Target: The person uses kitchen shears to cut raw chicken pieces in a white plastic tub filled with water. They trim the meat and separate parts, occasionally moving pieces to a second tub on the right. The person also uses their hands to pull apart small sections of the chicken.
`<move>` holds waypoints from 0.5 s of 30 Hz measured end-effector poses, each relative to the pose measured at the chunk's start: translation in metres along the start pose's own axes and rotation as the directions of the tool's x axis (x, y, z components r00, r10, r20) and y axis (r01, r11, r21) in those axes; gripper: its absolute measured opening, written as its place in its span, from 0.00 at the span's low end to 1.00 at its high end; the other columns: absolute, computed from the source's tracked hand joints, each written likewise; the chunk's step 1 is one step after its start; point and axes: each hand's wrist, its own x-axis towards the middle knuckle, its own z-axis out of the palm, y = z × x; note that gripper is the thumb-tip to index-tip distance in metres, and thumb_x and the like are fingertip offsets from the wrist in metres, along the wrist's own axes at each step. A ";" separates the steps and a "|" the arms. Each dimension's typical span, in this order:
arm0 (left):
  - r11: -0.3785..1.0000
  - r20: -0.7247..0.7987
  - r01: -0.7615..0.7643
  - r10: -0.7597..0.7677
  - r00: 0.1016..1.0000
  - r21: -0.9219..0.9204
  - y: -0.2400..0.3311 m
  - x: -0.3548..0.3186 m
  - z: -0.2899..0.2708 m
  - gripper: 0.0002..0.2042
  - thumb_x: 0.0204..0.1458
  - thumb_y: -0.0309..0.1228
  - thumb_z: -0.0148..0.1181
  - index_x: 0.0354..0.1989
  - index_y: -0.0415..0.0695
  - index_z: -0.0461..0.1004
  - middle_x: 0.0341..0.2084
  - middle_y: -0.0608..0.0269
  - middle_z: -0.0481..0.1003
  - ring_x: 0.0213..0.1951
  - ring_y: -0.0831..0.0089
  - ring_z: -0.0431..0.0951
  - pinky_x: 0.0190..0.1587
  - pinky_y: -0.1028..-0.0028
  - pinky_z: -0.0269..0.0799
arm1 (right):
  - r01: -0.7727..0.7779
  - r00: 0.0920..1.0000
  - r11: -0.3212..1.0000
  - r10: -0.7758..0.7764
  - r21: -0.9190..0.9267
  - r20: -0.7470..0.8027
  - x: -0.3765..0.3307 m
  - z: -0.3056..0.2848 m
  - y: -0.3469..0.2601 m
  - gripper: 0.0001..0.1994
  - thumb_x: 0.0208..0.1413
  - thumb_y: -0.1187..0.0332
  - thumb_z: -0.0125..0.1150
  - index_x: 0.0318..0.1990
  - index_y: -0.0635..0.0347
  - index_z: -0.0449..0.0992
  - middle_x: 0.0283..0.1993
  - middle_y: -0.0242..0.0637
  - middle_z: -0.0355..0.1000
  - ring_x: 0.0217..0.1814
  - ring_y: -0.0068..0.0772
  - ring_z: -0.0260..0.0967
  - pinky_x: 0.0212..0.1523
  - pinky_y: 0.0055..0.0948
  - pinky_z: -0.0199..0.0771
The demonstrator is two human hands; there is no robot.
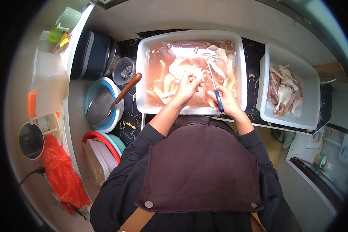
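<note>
A large white tub [140,91] in front of me holds pinkish water with several pale pieces of raw poultry [176,69] in it. My left hand [189,87] is over the tub with curled fingers, closed on a pale piece of poultry [197,72] that glare partly washes out. To its right, my right hand [227,101] grips a pair of scissors [219,99] by the blue handles. The blades point away from me over the water, just right of my left fingertips; whether they touch any meat, I cannot tell.
At the right stands a smaller white tub [312,112] with more raw poultry pieces [285,91]. On the left are a wooden-handled strainer [100,107] on a blue basin [89,94], a clear bowl [123,70] and a dark bin [94,54]. Scraps lie on the black counter [130,112].
</note>
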 end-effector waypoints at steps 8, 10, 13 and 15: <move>0.997 0.009 0.031 -0.031 0.999 -0.072 0.016 -0.003 0.009 0.12 0.65 0.36 0.57 0.51 0.43 0.74 0.34 0.66 0.79 0.33 0.81 0.77 0.36 0.79 0.73 | 0.019 1.000 1.000 -0.019 0.006 0.009 -0.004 -0.003 -0.005 0.13 0.61 0.61 0.67 0.37 0.62 0.72 0.18 0.26 0.66 0.15 0.14 0.61 0.15 0.18 0.59; 0.997 -0.016 0.046 -0.047 0.999 -0.067 0.019 -0.003 0.011 0.12 0.67 0.37 0.54 0.48 0.42 0.76 0.35 0.65 0.80 0.33 0.81 0.77 0.36 0.79 0.73 | 0.021 1.000 1.000 -0.021 0.009 0.011 -0.005 -0.003 -0.006 0.13 0.61 0.61 0.67 0.38 0.62 0.72 0.18 0.26 0.66 0.15 0.14 0.61 0.15 0.18 0.59; 0.981 -0.008 0.060 -0.063 0.998 -0.185 0.019 -0.006 0.011 0.13 0.67 0.36 0.52 0.47 0.40 0.77 0.35 0.63 0.80 0.33 0.79 0.78 0.36 0.78 0.74 | 0.035 0.999 0.999 -0.035 0.015 0.017 -0.008 0.000 -0.010 0.13 0.61 0.62 0.67 0.40 0.62 0.72 0.18 0.26 0.67 0.15 0.13 0.61 0.15 0.18 0.59; 0.980 0.026 0.065 -0.062 0.998 -0.187 0.022 -0.007 0.009 0.12 0.67 0.35 0.51 0.46 0.40 0.77 0.35 0.62 0.80 0.34 0.78 0.78 0.37 0.77 0.74 | 0.048 0.999 0.997 -0.050 0.064 0.019 -0.005 0.003 -0.004 0.13 0.61 0.64 0.67 0.42 0.63 0.72 0.19 0.26 0.68 0.16 0.13 0.61 0.16 0.17 0.59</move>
